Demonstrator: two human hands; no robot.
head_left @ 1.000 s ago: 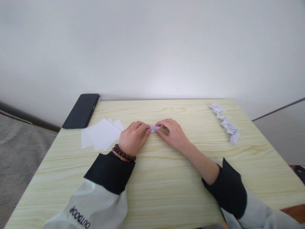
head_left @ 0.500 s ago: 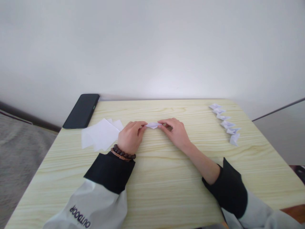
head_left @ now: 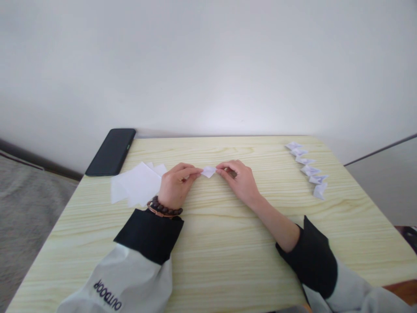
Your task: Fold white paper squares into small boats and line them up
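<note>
Between my two hands, over the middle of the table, is a small folded white paper (head_left: 209,171). My left hand (head_left: 177,182) pinches its left tip between thumb and fingers. The right tip is pinched in the same way by my right hand (head_left: 239,179). The fingertips cover both ends of the paper, while its middle shows as a diamond-like shape. Loose white paper sheets (head_left: 141,184) lie overlapping just left of my left hand, which hides part of their right side.
Several folded paper boats (head_left: 309,170) form a slanting row at the right of the wooden table (head_left: 228,265). A black phone (head_left: 112,152) lies at the back left corner. The white wall (head_left: 208,69) rises behind the table's far edge.
The folded paper now shows a fuller diamond-like face, where it looked narrower before. My left hand's fingers have straightened somewhat and its wrist has shifted slightly left; my right hand has barely moved.
</note>
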